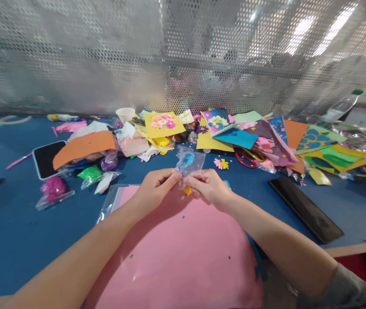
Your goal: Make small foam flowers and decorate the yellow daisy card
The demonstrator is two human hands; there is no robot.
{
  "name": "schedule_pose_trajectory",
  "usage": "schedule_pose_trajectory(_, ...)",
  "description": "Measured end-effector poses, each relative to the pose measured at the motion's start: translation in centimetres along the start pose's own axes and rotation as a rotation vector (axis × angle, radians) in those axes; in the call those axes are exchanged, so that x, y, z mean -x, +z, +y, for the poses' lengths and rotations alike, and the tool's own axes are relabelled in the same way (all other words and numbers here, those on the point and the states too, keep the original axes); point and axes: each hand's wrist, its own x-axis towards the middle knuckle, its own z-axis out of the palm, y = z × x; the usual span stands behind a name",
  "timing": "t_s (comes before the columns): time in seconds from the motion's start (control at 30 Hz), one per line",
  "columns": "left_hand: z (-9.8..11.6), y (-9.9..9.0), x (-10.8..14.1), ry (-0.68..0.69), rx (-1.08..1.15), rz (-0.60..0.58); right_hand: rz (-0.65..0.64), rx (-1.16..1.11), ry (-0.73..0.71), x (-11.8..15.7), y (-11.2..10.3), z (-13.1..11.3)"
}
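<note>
Both hands meet over the top of a large pink sheet. Pinched between them is a small clear plastic bag with something blue inside its upper part. My left hand closes thumb and fingers on the bag's left side. On the other side, my right hand is closed on the bag too, and a bit of pink shows at its fingertips. Just below the fingers is a small yellow-orange piece; whether it is in the bag I cannot tell. Pink and yellow paper flowers lie beyond my right hand.
A heap of craft papers, including an orange sheet and a yellow flowered card, lines the perforated metal wall. Scissors lie among them. A dark phone rests at right, bagged magenta clay at left.
</note>
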Motion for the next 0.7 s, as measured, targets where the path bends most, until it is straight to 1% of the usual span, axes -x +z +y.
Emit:
schedule_pose_trajectory(0.13,-0.2,-0.1,0.0,0.026,-0.058,-0.029,-0.042,0.071,0.036,0.0,-0.2,0.2)
schedule_pose_trajectory(0.23,-0.3,0.1,0.1,0.034,-0.103,-0.048,-0.067,0.094,0.015,0.3,-0.1,0.1)
schedule_pose_trajectory(0.33,-0.1,0.2,0.3,0.023,-0.164,-0.036,-0.090,0.098,0.024,0.5,0.1,0.0)
schedule_pose_trajectory(0.43,0.2,-0.3,-0.1,0.001,-0.255,-0.022,-0.087,0.104,0.044,0.3,-0.2,0.1)
schedule_pose_trajectory(0.5,0.5,-1.4,-0.4,-0.044,-0.397,-0.007,-0.036,0.113,0.037,0.0,-0.6,0.4)
schedule_pose_trajectory(0.53,0.6,-2.1,-0.4,-0.124,-0.649,0.026,-0.002,0.120,0.026,-0.2,-0.9,0.5)
schedule_pose_trajectory(0.57,0.6,-3.0,-0.4,-0.228,-0.895,0.118,0.032,0.130,0.012,-0.4,-1.2,0.7)
schedule_pose_trajectory(0.6,0.6,-4.0,-0.2,-0.322,-1.067,0.200,0.059,0.140,-0.003,-0.5,-1.5,0.9)
schedule_pose_trajectory(0.63,0.5,-5.1,0.1,-0.370,-1.146,0.255,0.080,0.150,-0.018,-0.7,-1.7,1.0)
schedule_pose_trajectory(0.67,0.2,-6.1,0.5,-0.397,-1.144,0.257,0.093,0.159,-0.028,-0.8,-1.8,1.2)
schedule_pose_trajectory(0.7,-0.1,-7.1,0.9,-0.406,-1.102,0.223,0.104,0.166,-0.036,-0.8,-1.9,1.3)
